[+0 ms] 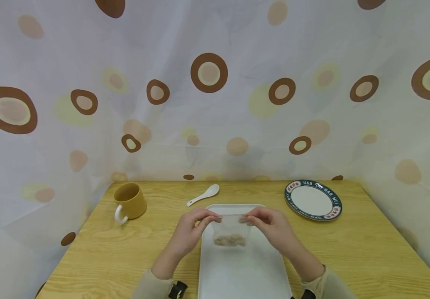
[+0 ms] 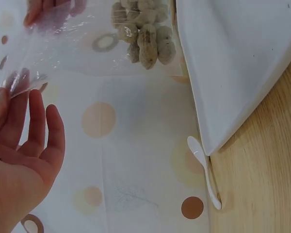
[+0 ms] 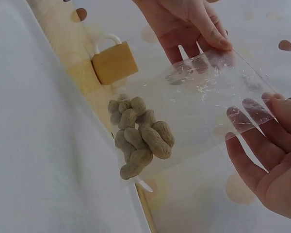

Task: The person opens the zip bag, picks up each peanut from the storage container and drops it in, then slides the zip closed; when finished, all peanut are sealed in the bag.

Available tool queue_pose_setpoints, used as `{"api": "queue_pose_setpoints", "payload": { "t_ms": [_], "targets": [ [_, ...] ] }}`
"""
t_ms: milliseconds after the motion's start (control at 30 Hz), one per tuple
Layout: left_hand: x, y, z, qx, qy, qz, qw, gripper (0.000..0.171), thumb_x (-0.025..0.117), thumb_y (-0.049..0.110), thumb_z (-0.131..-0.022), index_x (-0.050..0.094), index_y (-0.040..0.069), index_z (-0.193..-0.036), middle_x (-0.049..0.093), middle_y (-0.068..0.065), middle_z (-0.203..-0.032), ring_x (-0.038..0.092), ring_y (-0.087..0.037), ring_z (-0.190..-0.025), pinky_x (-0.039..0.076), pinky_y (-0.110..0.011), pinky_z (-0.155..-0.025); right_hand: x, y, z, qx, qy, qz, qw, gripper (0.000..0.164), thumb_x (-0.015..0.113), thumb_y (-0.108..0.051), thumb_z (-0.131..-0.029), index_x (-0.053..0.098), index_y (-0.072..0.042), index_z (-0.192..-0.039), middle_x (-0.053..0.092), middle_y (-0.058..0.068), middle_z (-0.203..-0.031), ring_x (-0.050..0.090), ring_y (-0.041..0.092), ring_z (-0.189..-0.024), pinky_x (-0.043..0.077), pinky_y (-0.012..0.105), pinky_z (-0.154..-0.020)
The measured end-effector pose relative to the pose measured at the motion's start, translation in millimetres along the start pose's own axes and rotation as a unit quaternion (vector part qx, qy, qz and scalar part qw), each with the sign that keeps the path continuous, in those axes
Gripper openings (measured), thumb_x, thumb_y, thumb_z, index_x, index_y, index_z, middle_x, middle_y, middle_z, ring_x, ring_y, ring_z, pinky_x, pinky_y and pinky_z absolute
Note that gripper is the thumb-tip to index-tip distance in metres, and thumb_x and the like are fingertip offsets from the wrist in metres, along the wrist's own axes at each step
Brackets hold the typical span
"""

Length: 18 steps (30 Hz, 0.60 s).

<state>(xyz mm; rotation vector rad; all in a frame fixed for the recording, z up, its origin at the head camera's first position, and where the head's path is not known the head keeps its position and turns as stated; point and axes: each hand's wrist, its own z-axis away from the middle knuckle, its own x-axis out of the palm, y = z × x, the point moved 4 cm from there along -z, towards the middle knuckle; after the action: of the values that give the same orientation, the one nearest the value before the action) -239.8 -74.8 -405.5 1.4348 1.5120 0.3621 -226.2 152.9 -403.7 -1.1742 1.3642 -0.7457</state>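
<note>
A clear plastic zip bag (image 1: 231, 228) hangs over the white tray (image 1: 243, 274), held up by its top edge. Several unshelled peanuts (image 3: 143, 138) lie in the bottom of the bag. My left hand (image 1: 189, 232) pinches one top corner between thumb and fingers. The other top corner is pinched by my right hand (image 1: 274, 230). In the left wrist view, the ring and little fingers (image 2: 55, 131) of the left hand stay loosely bent beside the bag. The bag's top edge runs straight between both hands; whether its seal is parted I cannot tell.
A yellow mug (image 1: 130, 202) with a white handle stands at the left of the wooden table (image 1: 353, 257). Beyond the tray lies a white spoon (image 1: 204, 194). At the right back is a plate (image 1: 312, 200) with a dark green patterned rim. A dotted curtain (image 1: 215, 116) hangs behind.
</note>
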Motion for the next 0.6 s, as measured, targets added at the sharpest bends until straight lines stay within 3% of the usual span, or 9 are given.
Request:
{"api": "queue_pose_setpoints", "payload": {
  "t_ms": [167, 267, 367, 467, 600],
  "targets": [
    [5.0, -1.2, -1.2, -0.034, -0.027, 0.101, 0.9940, 0.027, 0.050, 0.020, -0.104, 0.066, 0.004, -0.119, 0.071, -0.015, -0.115, 0.069, -0.021, -0.104, 0.053, -0.029, -0.089, 2, -8, 0, -0.031, -0.018, -0.076, 0.997, 0.024, 0.057, -0.016, -0.100, 0.064, 0.006, -0.105, 0.073, 0.021, -0.107, 0.072, 0.010, -0.093, 0.056, 0.026, -0.083],
    [9.8, -3.0, -0.7, -0.055, -0.054, 0.181, 0.9804, 0.036, 0.052, 0.017, -0.103, 0.053, 0.004, -0.137, 0.065, -0.024, -0.126, 0.065, -0.021, -0.113, 0.051, -0.031, -0.096, 2, -13, 1, -0.053, -0.022, -0.111, 0.992, 0.028, 0.055, -0.015, -0.101, 0.060, 0.012, -0.107, 0.074, 0.018, -0.104, 0.073, 0.010, -0.092, 0.058, 0.029, -0.081],
    [16.0, -7.5, 0.9, -0.084, -0.087, 0.237, 0.9640, 0.050, 0.057, 0.014, -0.101, 0.041, 0.009, -0.148, 0.058, -0.027, -0.135, 0.061, -0.024, -0.123, 0.050, -0.030, -0.098, 3, -18, 1, -0.063, -0.023, -0.140, 0.988, 0.032, 0.054, -0.015, -0.102, 0.058, 0.015, -0.110, 0.077, 0.004, -0.099, 0.073, 0.011, -0.092, 0.058, 0.031, -0.079],
    [21.3, -13.6, 3.9, -0.111, -0.116, 0.247, 0.9556, 0.048, 0.057, 0.015, -0.101, 0.042, 0.009, -0.146, 0.056, -0.027, -0.137, 0.059, -0.029, -0.126, 0.050, -0.028, -0.098, 5, -21, 0, -0.066, -0.023, -0.168, 0.983, 0.035, 0.053, -0.017, -0.103, 0.056, 0.016, -0.114, 0.076, -0.006, -0.097, 0.074, 0.012, -0.093, 0.058, 0.033, -0.080],
    [21.7, -21.2, 10.0, -0.136, -0.132, 0.223, 0.9563, 0.037, 0.054, 0.021, -0.103, 0.053, 0.002, -0.134, 0.062, -0.026, -0.128, 0.064, -0.025, -0.118, 0.051, -0.028, -0.094, 11, -20, -4, -0.063, -0.017, -0.210, 0.975, 0.034, 0.053, -0.017, -0.103, 0.054, 0.015, -0.114, 0.076, -0.004, -0.099, 0.074, 0.015, -0.095, 0.058, 0.036, -0.081]
  ]
}}
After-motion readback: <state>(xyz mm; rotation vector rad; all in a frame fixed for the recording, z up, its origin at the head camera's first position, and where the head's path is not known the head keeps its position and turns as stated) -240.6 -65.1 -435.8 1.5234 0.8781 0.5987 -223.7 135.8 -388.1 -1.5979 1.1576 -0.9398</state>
